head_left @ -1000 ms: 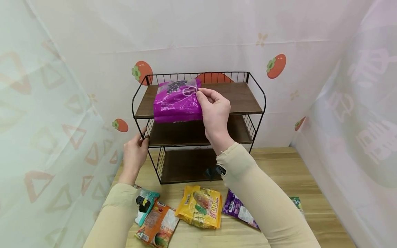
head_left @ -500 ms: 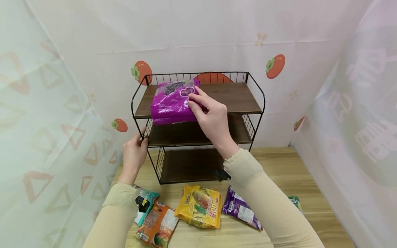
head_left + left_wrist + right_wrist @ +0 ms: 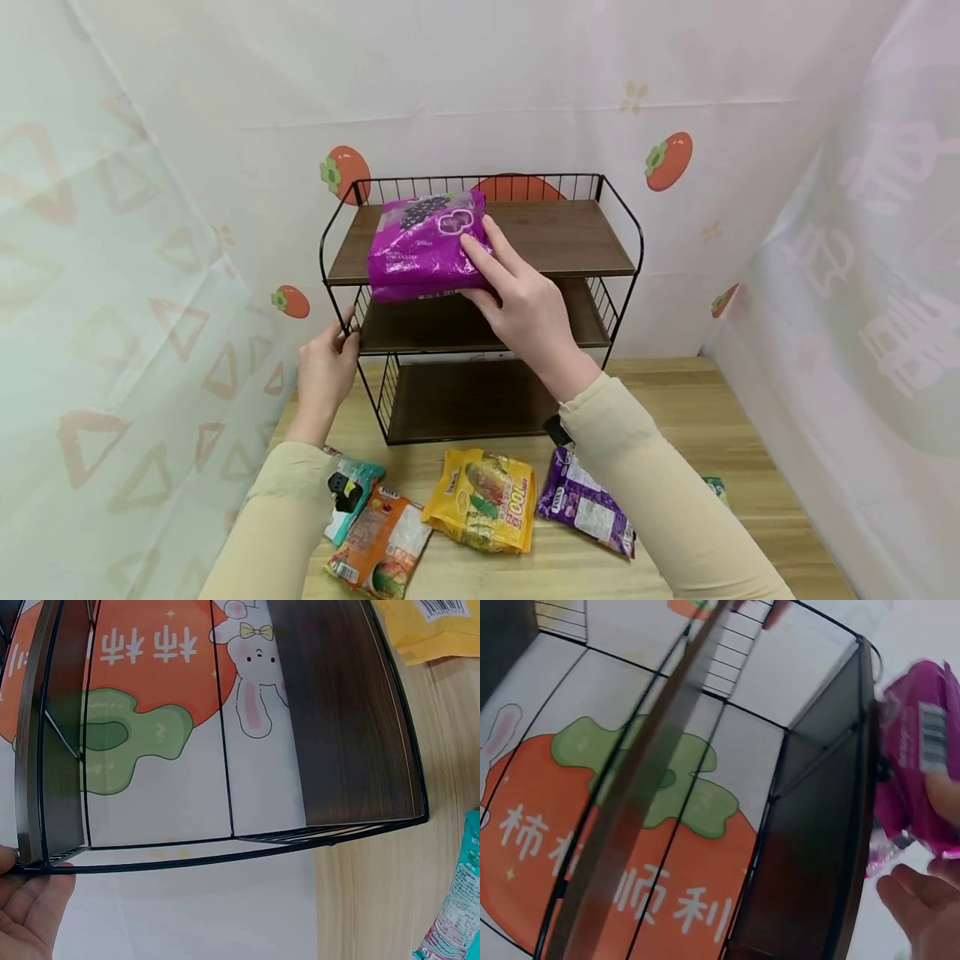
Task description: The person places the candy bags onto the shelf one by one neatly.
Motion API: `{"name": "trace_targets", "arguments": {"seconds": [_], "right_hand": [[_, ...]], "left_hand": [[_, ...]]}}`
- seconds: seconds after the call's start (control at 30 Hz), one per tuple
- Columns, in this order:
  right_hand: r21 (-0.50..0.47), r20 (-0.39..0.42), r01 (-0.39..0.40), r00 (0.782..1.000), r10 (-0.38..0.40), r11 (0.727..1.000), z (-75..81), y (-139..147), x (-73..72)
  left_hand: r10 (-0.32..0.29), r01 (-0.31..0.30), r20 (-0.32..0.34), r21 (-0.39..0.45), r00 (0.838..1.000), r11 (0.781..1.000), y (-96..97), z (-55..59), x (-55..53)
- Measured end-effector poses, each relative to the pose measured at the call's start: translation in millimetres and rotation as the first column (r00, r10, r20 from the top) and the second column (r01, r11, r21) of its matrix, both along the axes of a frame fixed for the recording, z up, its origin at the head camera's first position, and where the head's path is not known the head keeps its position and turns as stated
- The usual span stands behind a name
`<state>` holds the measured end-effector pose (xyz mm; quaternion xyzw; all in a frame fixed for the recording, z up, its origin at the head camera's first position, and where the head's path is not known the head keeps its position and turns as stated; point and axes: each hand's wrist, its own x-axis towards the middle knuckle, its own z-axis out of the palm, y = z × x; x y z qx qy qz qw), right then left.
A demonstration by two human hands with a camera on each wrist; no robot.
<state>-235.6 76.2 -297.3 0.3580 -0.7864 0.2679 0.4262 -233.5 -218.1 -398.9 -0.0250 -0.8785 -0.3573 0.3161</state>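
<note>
A bright purple candy bag (image 3: 423, 250) with a dark grape picture lies on the left of the top shelf, its near end jutting past the front edge. My right hand (image 3: 525, 304) holds its right side, fingers on top and thumb beneath the front. In the right wrist view that thumb lies by the barcode on the bag (image 3: 934, 735). My left hand (image 3: 326, 367) grips the left side of the black wire rack (image 3: 486, 351) at middle-shelf height. Part of that hand (image 3: 30, 911) shows at the lower left of the left wrist view, right at a shelf end.
Along the table (image 3: 675, 400) before the rack lie a teal bag (image 3: 363, 475), an orange bag (image 3: 382, 542), a yellow bag (image 3: 483, 500) and a dark purple bag (image 3: 585, 504). A green bag (image 3: 716, 487) is mostly behind the right sleeve. A printed curtain (image 3: 487, 92) surrounds the rack.
My right hand has shifted from pinching the bag's upper right edge to a lower hold with fingers spread over its right side. The bag barely moved; the left hand stayed put.
</note>
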Motion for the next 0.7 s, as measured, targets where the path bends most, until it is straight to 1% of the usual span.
{"name": "trace_targets", "arguments": {"seconds": [0.13,0.27,0.4,0.7], "right_hand": [[-0.031,-0.119,0.074,0.99,-0.077,0.997,-8.5,-4,2.5],[-0.035,-0.177,0.088,0.98,-0.093,0.995,-13.1,-6,3.4],[-0.034,-0.186,0.085,0.978,-0.09,0.996,-13.2,-8,3.4],[-0.059,-0.142,0.069,0.987,-0.076,0.996,-8.4,-16,1.3]], "left_hand": [[0.003,-0.003,0.0,-0.004,1.0,1.0,0.2,-0.8,0.1],[-0.001,0.001,0.001,-0.004,1.0,1.0,0.6,-1.5,-0.2],[-0.002,0.002,0.004,0.001,1.0,1.0,0.1,-2.1,-1.1],[-0.006,0.006,-0.01,0.021,1.0,1.0,-1.1,-1.4,-1.7]]}}
